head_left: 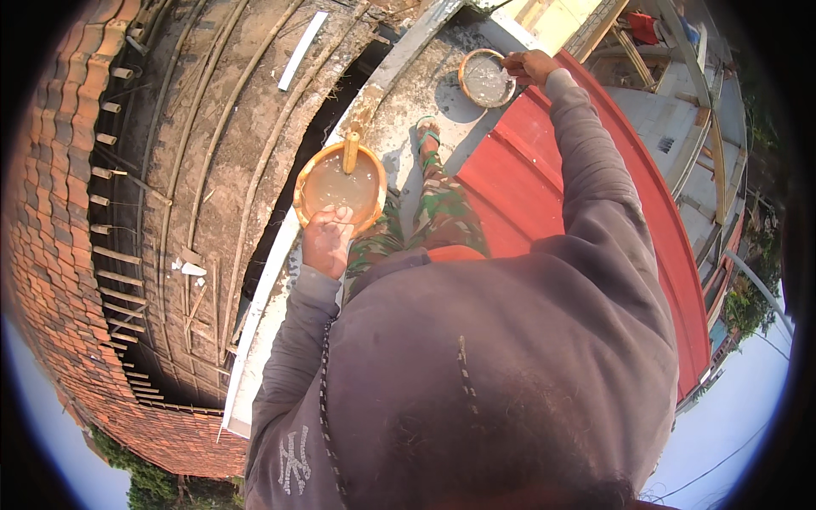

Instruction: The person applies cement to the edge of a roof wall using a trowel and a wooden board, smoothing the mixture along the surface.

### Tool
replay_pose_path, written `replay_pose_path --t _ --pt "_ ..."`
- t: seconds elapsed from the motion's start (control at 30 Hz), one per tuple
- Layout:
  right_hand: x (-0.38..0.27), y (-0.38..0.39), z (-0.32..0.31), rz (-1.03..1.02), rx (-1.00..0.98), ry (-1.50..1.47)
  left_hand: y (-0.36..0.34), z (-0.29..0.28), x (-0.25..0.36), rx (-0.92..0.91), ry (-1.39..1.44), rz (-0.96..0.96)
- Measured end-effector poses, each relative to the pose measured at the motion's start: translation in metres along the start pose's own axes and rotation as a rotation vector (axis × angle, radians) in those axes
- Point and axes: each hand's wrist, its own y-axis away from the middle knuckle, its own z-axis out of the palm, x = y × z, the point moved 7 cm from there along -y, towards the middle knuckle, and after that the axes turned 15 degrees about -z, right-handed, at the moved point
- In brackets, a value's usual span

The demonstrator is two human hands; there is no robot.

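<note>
My left hand is closed over the near rim of a yellow bucket and holds it. Cloudy grey-brown liquid fills much of it. A tool's yellowish handle leans on the far rim; whatever end it has below is hidden in the liquid. At the far right of that bucket, my outstretched right hand grips the right rim of a second round bucket. Greyish, wet-looking material shows inside this one, which sits on or just over the concrete ledge; I cannot tell which.
My sandalled foot stands on the ledge. A dark gap runs along its left side, beyond which lie a rough surface with poles and a tiled roof. Red metal sheeting slopes away on the right.
</note>
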Motion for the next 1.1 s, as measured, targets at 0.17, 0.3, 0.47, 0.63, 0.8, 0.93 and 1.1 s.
replay_pose_path --t 0.17,0.3,0.47,0.63,0.8,0.93,1.1 --pt "-0.082 0.026 -0.017 -0.198 0.112 0.173 0.015 -0.028 0.001 0.038 0.028 0.065" --pt "-0.067 0.014 -0.015 -0.339 0.276 0.392 0.023 -0.035 0.002 0.044 0.007 0.043" --pt "-0.094 0.017 0.138 -0.580 0.290 0.910 0.038 -0.051 0.004 0.102 -0.052 0.063" --pt "-0.131 0.131 0.417 -1.043 -0.556 0.845 0.042 -0.081 -0.001 0.098 -0.021 0.092" --pt "-0.027 0.171 0.563 -1.255 -0.990 1.794 0.048 -0.104 -0.009 0.098 -0.049 0.153" --pt "-0.014 0.185 0.600 -1.140 -1.280 1.815 0.049 -0.137 -0.014 0.195 -0.405 0.435" --pt "-0.005 0.199 0.609 -0.943 -1.128 1.563 0.033 -0.185 -0.035 0.288 0.161 0.220"
